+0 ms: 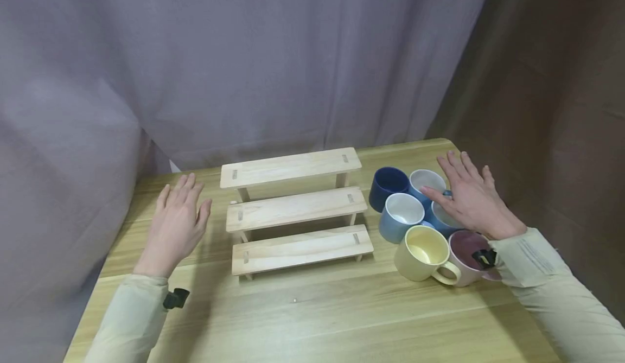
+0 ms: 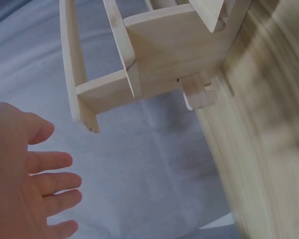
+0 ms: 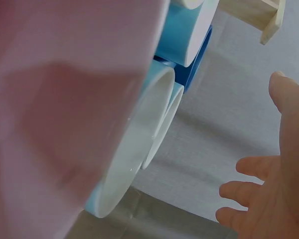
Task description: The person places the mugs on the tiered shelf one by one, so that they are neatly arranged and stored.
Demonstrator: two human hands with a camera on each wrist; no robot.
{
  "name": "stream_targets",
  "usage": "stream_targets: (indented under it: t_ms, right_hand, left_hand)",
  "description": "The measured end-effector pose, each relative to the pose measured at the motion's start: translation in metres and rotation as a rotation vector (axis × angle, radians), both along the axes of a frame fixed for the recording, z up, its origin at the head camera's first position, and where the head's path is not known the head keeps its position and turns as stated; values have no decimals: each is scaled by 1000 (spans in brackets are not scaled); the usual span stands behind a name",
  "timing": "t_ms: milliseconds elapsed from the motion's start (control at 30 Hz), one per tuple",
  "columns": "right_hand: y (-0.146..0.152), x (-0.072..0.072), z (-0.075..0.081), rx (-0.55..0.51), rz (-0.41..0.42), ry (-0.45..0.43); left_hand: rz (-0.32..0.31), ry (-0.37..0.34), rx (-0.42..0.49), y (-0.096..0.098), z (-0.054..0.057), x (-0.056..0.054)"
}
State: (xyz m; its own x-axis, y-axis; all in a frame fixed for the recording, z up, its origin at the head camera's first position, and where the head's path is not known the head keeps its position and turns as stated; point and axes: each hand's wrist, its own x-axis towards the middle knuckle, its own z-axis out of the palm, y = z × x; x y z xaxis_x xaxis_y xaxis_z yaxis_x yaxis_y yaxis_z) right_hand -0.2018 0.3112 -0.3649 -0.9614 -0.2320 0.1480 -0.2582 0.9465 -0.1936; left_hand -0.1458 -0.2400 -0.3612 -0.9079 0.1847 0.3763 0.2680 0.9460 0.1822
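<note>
My left hand (image 1: pixel 176 222), fingers extended, hovers over the table left of a three-tier wooden rack (image 1: pixel 293 208) and holds nothing. In the left wrist view its fingers (image 2: pixel 55 183) point toward the rack's end panel (image 2: pixel 179 42). My right hand (image 1: pixel 471 197) is spread above a cluster of mugs, its palm empty. Around it stand a navy mug (image 1: pixel 388 186), a light blue mug (image 1: pixel 401 216), a yellow mug (image 1: pixel 421 254) and a pink mug (image 1: pixel 466 249). Two more blue mugs, one with a white inside (image 1: pixel 426 181), are partly covered by the right hand.
The wooden table (image 1: pixel 293 319) carries both rack and mugs. Grey curtain (image 1: pixel 273 64) hangs behind the table's far edge and along the left, with a brown drape (image 1: pixel 552 81) on the right. Black straps circle both sleeve cuffs.
</note>
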Motion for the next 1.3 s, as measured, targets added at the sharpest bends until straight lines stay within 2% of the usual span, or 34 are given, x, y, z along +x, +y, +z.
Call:
stream_targets:
  t_ms: [167,300,400,533,633,733,867,1000,1100,1300]
  right_hand:
    - [0,1,-2,-15,14,-21]
    - [1,12,3,-43,12,-4]
    - [2,30,10,-78,7,57]
    - [-1,58,13,-147,6,188]
    - [-5,80,6,-207,-3,286]
    - [-11,102,-6,-251,-26,331]
    - [-19,132,-23,-277,-118,302]
    - [-23,156,-39,-288,-229,253]
    - [-25,165,-50,-290,-282,229]
    - [-31,172,-62,-310,-332,148]
  left_hand:
    - [7,11,-2,-1,-5,0]
    - [17,7,70,0,-12,0]
    - [36,-28,205,3,-19,0]
    - [85,-88,383,9,-31,-1]
    - [121,-174,491,16,-42,-5]
    - [161,-267,590,24,-52,-9]
    - [193,-348,704,34,-62,-13]
    - [193,-404,783,40,-65,-17]
    - [194,-414,835,42,-65,-21]
    - [233,-419,901,46,-65,-25]
